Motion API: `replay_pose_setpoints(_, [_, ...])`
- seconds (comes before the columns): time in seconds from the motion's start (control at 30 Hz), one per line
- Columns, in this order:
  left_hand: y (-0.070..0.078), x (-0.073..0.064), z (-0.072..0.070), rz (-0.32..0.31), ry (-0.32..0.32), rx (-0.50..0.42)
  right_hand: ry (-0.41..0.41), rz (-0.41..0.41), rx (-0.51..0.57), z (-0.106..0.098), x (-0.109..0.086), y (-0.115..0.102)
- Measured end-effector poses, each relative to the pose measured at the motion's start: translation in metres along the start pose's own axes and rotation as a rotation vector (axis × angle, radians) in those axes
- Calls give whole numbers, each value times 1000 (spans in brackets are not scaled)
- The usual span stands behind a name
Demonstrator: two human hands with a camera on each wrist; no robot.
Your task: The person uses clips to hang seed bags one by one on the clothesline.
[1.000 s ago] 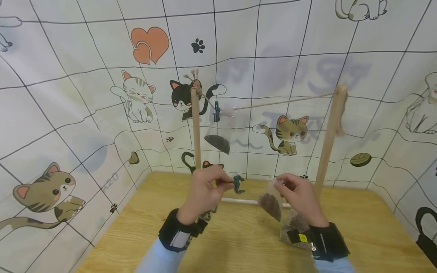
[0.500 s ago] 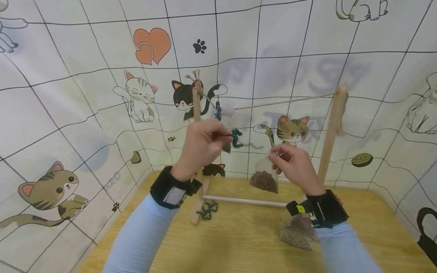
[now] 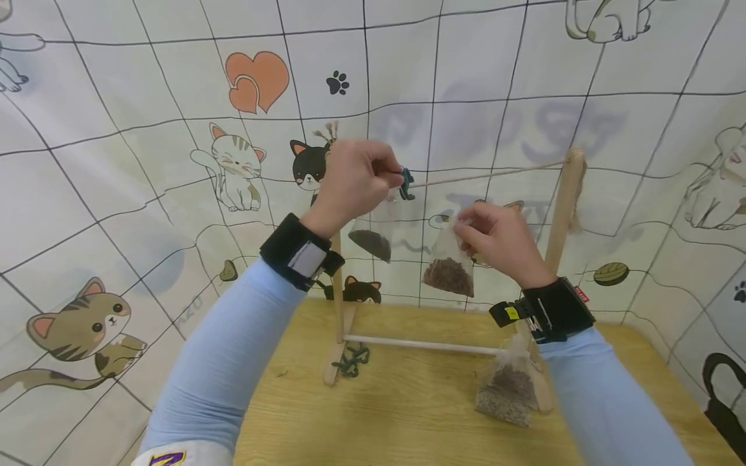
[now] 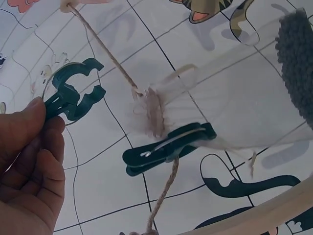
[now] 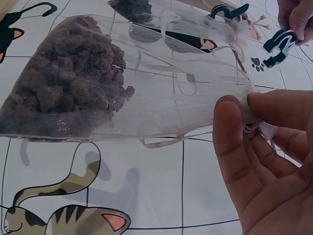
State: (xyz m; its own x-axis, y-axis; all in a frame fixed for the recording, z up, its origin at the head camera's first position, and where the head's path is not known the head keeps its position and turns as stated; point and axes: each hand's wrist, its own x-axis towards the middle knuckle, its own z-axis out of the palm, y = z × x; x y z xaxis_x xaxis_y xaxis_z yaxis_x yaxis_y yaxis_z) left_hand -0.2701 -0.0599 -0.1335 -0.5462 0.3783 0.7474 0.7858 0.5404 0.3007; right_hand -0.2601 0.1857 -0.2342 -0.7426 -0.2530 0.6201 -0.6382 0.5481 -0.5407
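Observation:
My left hand [image 3: 358, 184] pinches a green clothespin [image 4: 73, 90] by its handles, and its jaws stand wide apart. In the head view this clothespin overlaps the twine line [image 3: 495, 173]. My right hand [image 3: 501, 241] pinches the gathered top of a sheer drawstring bag [image 5: 161, 93] with reddish-brown granules in its bottom. That bag hangs below the twine, to the right of another sheer bag [image 3: 371, 243] with dark grains. A second green clothespin [image 4: 168, 149] fixes the dark-grain bag's top to the twine; my left hand hides it in the head view.
The twine runs between two wooden posts [image 3: 565, 207] joined low by a white rod [image 3: 419, 345]. Several green clothespins [image 3: 351, 361] lie by the left foot. Filled sheer bags [image 3: 504, 391] rest near the right foot on the wooden table [image 3: 373, 421]. A cat-print cloth [image 3: 466, 58] hangs behind.
Both hands have risen from near the table. The left brings its clothespin up to the height of the twine, and the right lifts the bag of reddish-brown granules below it.

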Motion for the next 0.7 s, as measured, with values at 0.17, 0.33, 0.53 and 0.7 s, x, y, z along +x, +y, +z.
replay_pose_setpoints(0.17, [-1, 17, 0, -66, -73, 111, 30, -14, -42, -2, 18, -12])
replay_pose_setpoints(0.33, [-2, 30, 1, -136, -141, 119, 61, -16, -39, 0, 35, -24])
replay_pose_setpoints(0.53, [-7, 40, 2, -220, -220, 119, 71, -27, -4, 2, 52, -32])
replay_pose_setpoints(0.7, [-10, 43, 2, -270, -271, 106, 83, -29, 37, 5, 61, -35])
